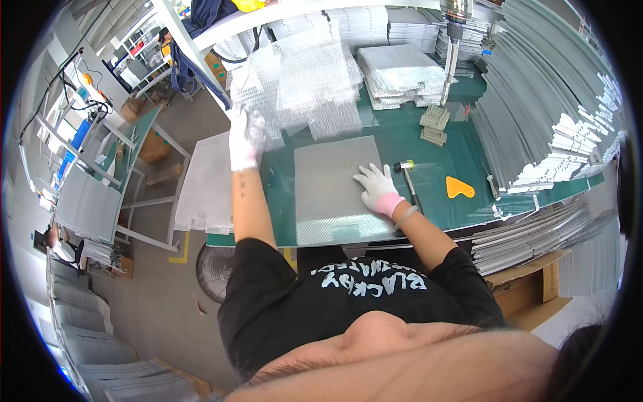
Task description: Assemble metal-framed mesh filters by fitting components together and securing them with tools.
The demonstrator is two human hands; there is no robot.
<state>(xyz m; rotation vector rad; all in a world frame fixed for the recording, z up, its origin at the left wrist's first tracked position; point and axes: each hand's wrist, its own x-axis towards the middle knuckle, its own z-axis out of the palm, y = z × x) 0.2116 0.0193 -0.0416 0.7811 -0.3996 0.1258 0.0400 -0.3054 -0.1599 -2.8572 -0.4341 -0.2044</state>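
A flat silver-grey rectangular panel [328,181] with a fine mesh-like surface lies on the green worktop [429,187] in front of me. My right hand [378,190], in a white glove with a pink cuff, rests on the panel's right side, fingers spread. Farther out to the left, my left hand [245,139], gloved too, is raised at the edge of a loose pile of clear bubble-wrap-like sheets [305,84]. Motion smears its fingers, so its grip does not show. Just right of my right hand lies a small mallet [406,166] with a dark handle.
A yellow scraper [459,188] lies on the right, near a slim tool [493,187]. Behind stand a wrapped panel stack [398,70] and a metal rod [451,70] over a grey-green block [435,120]. Tall panel stacks [546,94] line the right; pale sheets [207,184] lie left.
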